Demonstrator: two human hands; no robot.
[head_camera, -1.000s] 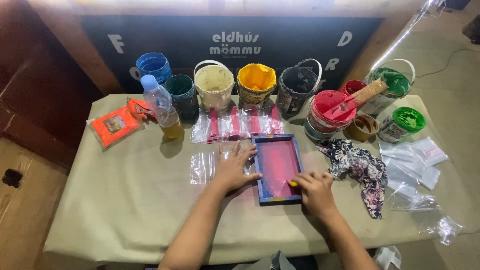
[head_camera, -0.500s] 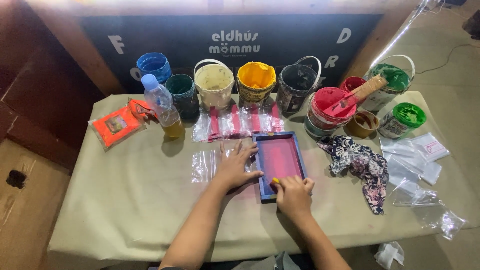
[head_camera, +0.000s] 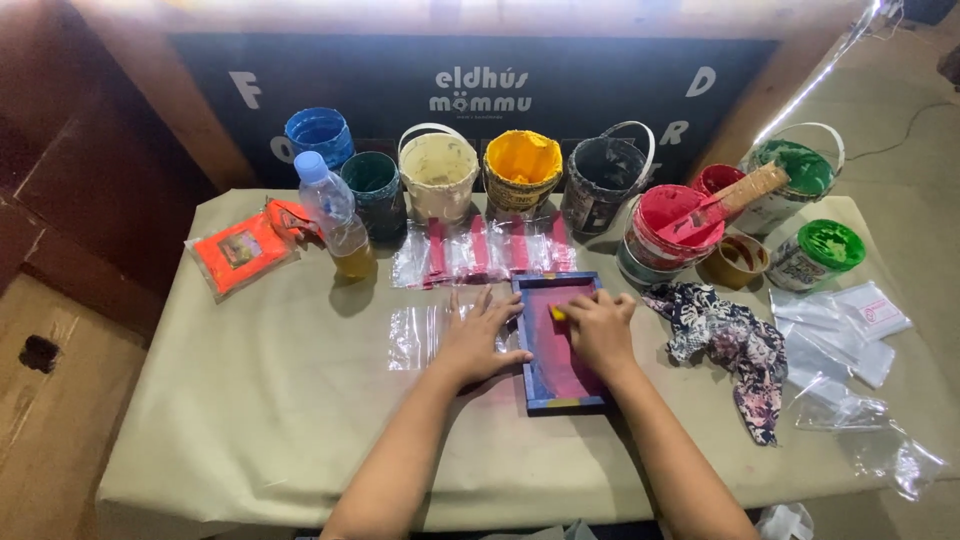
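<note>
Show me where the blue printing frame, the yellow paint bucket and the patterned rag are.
blue printing frame (head_camera: 533, 403): head view, on its lower left rail.
yellow paint bucket (head_camera: 522, 160): head view, on the yellow paint inside it.
patterned rag (head_camera: 728, 335): head view, on the middle of the cloth.

Low counter (head_camera: 250, 400) covered with a wrinkled olive-beige cloth, edges draped over the front and left side. Behind it, a dark board (head_camera: 400, 90) with pale lettering stands upright against the back, framed by a reddish-brown wooden surround (head_camera: 150, 110). Left side in shadow: dark brown wood panels, and below them a lighter brown cardboard sheet (head_camera: 50, 420) with a small dark hole in it. Right side: grey-tan concrete floor (head_camera: 900, 150), a thin cable trailing across it. Bright light washes in along the top edge; a pale slanted strip (head_camera: 815, 85) glares at upper right.
</note>
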